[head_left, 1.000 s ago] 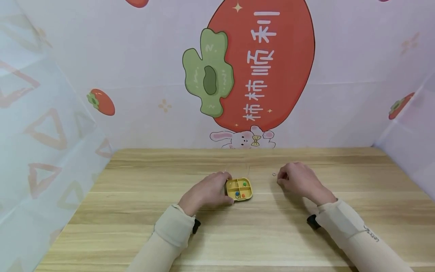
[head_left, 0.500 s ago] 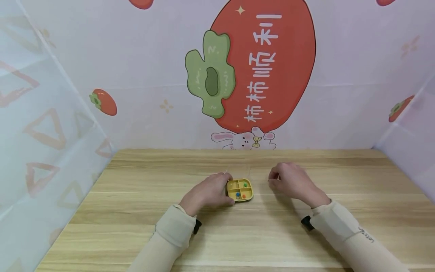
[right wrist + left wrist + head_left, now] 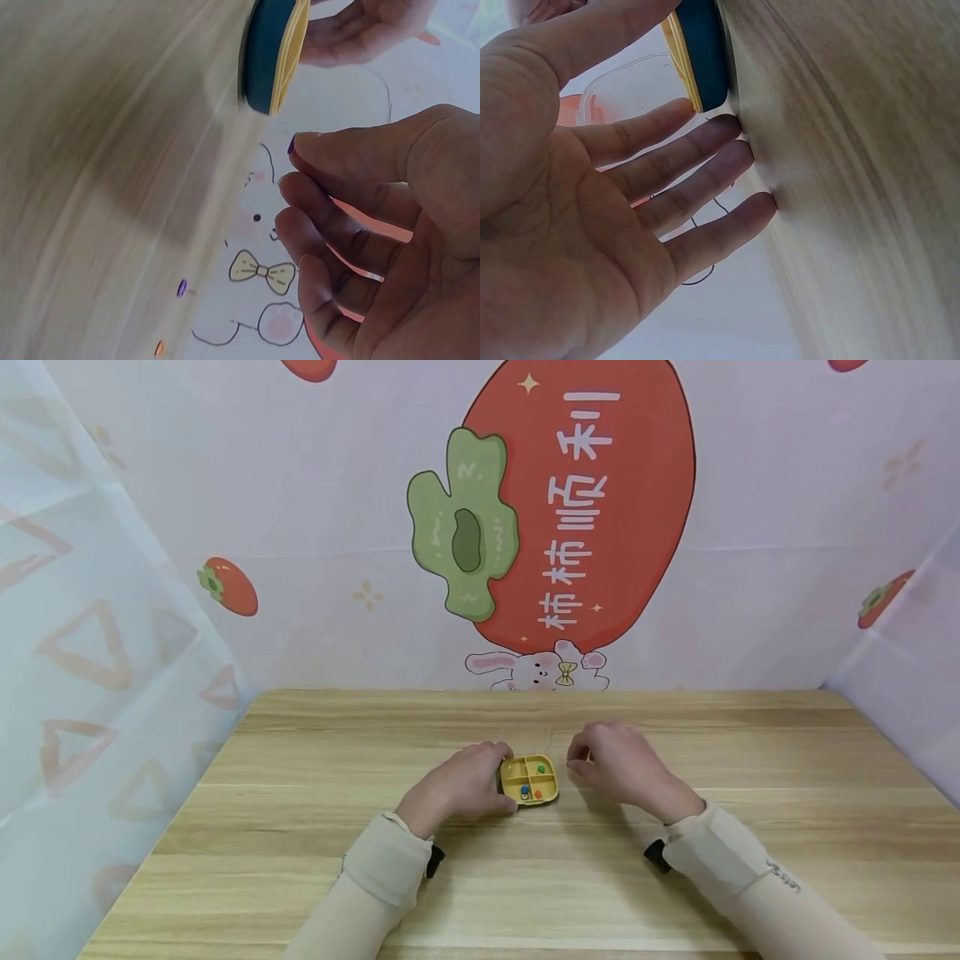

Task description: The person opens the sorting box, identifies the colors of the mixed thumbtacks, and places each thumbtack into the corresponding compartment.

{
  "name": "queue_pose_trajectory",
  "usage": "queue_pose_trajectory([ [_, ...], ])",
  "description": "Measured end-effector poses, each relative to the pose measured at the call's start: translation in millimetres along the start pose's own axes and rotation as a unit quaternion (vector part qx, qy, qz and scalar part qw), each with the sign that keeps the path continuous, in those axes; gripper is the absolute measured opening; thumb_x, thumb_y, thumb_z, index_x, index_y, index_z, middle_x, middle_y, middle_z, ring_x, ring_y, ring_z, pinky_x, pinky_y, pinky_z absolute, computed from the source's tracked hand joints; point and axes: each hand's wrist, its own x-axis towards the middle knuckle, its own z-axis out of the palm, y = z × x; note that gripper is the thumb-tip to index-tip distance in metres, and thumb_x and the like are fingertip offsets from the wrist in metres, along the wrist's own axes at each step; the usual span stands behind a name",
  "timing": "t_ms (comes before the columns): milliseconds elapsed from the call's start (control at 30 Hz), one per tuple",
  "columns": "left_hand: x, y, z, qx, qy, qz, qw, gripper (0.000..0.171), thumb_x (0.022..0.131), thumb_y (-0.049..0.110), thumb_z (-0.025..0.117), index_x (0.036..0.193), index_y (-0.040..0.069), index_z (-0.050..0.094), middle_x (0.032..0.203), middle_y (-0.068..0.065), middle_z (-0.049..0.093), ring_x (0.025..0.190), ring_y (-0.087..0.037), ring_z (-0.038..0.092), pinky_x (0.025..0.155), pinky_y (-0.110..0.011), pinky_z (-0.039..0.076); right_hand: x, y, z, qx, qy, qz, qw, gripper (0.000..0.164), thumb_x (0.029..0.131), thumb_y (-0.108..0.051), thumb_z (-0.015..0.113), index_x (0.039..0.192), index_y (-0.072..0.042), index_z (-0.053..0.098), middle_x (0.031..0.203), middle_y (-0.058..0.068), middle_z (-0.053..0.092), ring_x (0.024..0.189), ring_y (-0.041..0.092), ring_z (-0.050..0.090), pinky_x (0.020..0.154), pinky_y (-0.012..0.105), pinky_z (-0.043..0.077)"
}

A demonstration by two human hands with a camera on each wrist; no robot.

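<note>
In the head view, the left hand lies against the left side of a yellow four-compartment tray box on the wood-grain table, thumb at the near edge and index finger at the far one. The far-right compartment has a green piece, the near-left a blue piece, the near-right an orange piece; a pale speck in the far-left is too small to identify. The right hand is just beside the box, fingers bent, its contents hidden from here. The left wrist view shows the box's teal outer shell and a clear lid beyond it; thumb and index hold the box in a light pinch, the other fingers extended, their tips at the tabletop. Such a slight hold could let the box turn or slide if the right hand bumped its rim, and a knock on the thin lid might jolt the contents. In the right wrist view, thumb and index pinch a tiny purple piece; near the table's far edge lie a purple loop and an orange loop, apart from each other. With so little showing past the thumb, the pinched piece could slip or ping away if squeezed unevenly, or drop across a divider into the wrong compartment if released off-centre.
</note>
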Motion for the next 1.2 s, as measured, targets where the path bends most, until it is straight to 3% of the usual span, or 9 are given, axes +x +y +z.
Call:
queue_pose_trajectory([
  [1200,-0.8,-2.5,-1.9,-0.024,-0.003,0.015,0.9996,0.058,0.073,0.035,0.074,0.118,0.007,0.052,0.094,0.001,0.054,0.079,-0.012,0.050,0.069,-0.024,0.041,17.1,-45.6,23.1,0.023,0.005,-0.035,0.999,0.003,0.080,-0.020,0.068,0.081,-0.017,0.069,0.074,-0.012,0.051,0.067,0.006,0.048,0.064,0.026,0.041],
])
